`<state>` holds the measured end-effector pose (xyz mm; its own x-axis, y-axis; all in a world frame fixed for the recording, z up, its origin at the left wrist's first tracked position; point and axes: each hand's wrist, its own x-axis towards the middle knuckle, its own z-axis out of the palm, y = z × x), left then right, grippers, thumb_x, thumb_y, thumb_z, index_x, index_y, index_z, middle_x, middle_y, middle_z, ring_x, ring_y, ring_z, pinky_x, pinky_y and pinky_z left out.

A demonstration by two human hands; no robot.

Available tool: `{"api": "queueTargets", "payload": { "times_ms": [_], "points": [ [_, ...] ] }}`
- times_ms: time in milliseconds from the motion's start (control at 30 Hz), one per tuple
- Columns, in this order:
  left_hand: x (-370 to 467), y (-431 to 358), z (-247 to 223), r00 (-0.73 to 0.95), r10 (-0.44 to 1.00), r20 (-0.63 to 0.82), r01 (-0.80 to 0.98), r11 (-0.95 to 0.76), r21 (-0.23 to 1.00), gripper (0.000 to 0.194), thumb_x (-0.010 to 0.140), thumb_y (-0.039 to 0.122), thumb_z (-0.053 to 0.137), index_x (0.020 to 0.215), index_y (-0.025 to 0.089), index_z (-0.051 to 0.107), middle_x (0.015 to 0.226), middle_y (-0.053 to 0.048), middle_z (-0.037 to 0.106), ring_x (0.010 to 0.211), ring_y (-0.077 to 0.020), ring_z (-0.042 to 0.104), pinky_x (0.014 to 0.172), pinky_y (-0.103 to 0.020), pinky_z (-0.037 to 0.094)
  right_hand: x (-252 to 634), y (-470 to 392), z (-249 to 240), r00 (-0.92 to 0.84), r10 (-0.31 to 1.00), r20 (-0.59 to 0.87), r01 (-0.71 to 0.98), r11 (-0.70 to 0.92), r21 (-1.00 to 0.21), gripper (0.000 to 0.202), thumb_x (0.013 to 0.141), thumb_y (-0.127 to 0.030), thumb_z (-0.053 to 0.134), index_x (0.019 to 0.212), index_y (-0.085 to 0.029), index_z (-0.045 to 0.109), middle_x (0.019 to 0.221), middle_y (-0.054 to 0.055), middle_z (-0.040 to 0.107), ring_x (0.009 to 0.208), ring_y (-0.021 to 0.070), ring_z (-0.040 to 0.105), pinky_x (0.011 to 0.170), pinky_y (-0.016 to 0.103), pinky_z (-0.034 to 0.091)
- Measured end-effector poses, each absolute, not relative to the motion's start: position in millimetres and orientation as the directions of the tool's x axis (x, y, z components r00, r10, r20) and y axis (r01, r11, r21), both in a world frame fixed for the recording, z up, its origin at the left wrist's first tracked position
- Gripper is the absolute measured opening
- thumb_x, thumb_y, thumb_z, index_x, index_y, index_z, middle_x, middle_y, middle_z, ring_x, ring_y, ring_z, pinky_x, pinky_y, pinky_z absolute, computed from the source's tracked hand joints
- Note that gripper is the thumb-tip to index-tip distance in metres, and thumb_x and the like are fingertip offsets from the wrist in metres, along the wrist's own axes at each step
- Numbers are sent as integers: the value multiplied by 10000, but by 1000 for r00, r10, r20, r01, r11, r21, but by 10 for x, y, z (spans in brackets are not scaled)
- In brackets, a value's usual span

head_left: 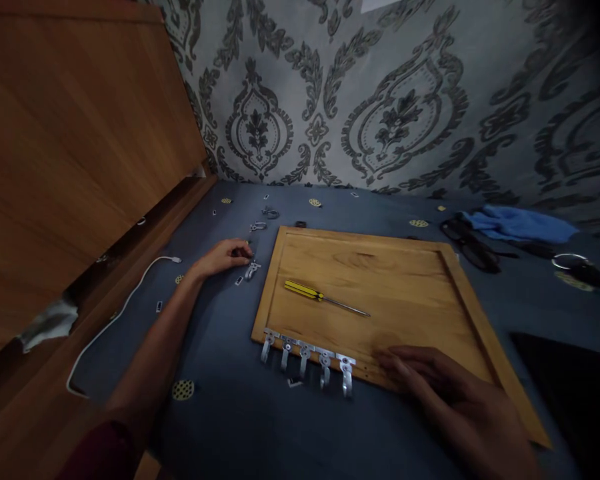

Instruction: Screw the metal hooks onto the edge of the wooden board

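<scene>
A framed wooden board (pixel 400 280) lies on the blue patterned cloth. Along its near edge sits a row of several silver metal hooks (pixel 325 367), their curved ends hanging past the edge. A screwdriver (pixel 325 298) with a yellow and black handle rests on the board. Left of the board, my left hand (pixel 226 257) is over the cloth, fingers curled and tips close together beside a loose metal hook (pixel 253 269); what may be between them is too small to make out. My right hand (pixel 445 393), fingers stretched out, is at the board's near edge, right of the hooks.
More loose metal hooks (pixel 259 227) lie beyond my left hand. A white cable (pixel 125 307) runs beside the wooden cabinet (pixel 75 127). Glasses (pixel 473 247), a blue cloth (pixel 523 223) and a key ring (pixel 570 260) lie at right, with a dark flat object (pixel 570 387) nearer.
</scene>
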<state>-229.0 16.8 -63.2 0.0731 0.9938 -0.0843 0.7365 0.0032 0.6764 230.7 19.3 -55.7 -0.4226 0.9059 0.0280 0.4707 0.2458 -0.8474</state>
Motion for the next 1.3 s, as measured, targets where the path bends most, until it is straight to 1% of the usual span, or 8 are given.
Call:
{"api": "queueTargets", "payload": {
  "times_ms": [133, 333, 467, 600, 733, 867, 1067, 1300],
  "points": [
    [-2283, 170, -599, 117, 989, -88, 765, -33, 643, 338, 973, 395, 658, 1205, 150, 644, 1214, -93, 668, 1068, -221, 669, 928, -442, 590, 2317, 215, -574, -436, 899, 42, 494, 278, -824, 395, 824, -640, 674, 884, -274, 808, 911, 50, 835, 787, 259, 808, 719, 304, 673],
    [-2336, 182, -599, 163, 982, -99, 767, -63, 638, 348, 977, 396, 652, 1226, 154, 638, 1230, -97, 665, 1077, -223, 669, 932, -445, 591, 2279, 223, -595, -431, 896, 103, 505, 334, -796, 457, 784, -709, 651, 819, -285, 816, 868, 57, 832, 755, 271, 809, 639, 293, 670],
    [-2345, 174, -650, 134, 988, -82, 763, -50, 644, 354, 979, 395, 651, 1238, 154, 633, 1223, -97, 667, 1055, -216, 675, 910, -432, 601, 2264, 212, -571, -443, 888, 121, 500, 357, -789, 479, 791, -730, 642, 810, -284, 817, 863, 65, 831, 752, 273, 808, 655, 302, 674],
    [-2309, 192, -679, 10, 1000, 16, 791, -18, 611, 359, 984, 406, 641, 1235, 150, 633, 1202, -91, 671, 1030, -214, 681, 885, -418, 607, 2272, 229, -583, -459, 879, 130, 473, 366, -801, 478, 802, -729, 649, 818, -281, 817, 858, 67, 829, 748, 268, 807, 669, 302, 676],
    [-2298, 386, -629, -138, 972, 191, 846, 16, 532, 374, 988, 404, 633, 1269, 158, 618, 1241, -101, 658, 1066, -222, 673, 913, -437, 600, 2288, 242, -595, -453, 884, 112, 482, 349, -804, 477, 803, -714, 657, 835, -267, 818, 865, 80, 829, 758, 272, 808, 630, 284, 665],
    [-2314, 698, -561, -154, 944, 292, 900, 13, 435, 384, 984, 395, 638, 1296, 172, 612, 1321, -113, 630, 1156, -247, 646, 981, -478, 575, 2279, 212, -543, -463, 880, 104, 462, 340, -819, 478, 816, -713, 649, 816, -264, 815, 866, 81, 828, 782, 269, 807, 686, 294, 666],
    [-2287, 699, -582, -53, 963, 264, 935, -45, 352, 362, 984, 392, 640, 1270, 170, 626, 1304, -109, 640, 1151, -243, 649, 986, -478, 573, 2218, 181, -461, -451, 888, 86, 438, 304, -846, 504, 801, -739, 655, 802, -259, 807, 817, 75, 817, 729, 247, 794, 643, 280, 652],
    [-2329, 345, -607, -57, 971, 230, 930, -33, 366, 332, 987, 391, 638, 1224, 158, 642, 1230, -96, 667, 1083, -222, 669, 943, -448, 588, 2232, 186, -498, -430, 898, 88, 437, 293, -851, 540, 788, -768, 651, 809, -254, 814, 835, 84, 821, 744, 251, 796, 654, 284, 651]
  ]
}}
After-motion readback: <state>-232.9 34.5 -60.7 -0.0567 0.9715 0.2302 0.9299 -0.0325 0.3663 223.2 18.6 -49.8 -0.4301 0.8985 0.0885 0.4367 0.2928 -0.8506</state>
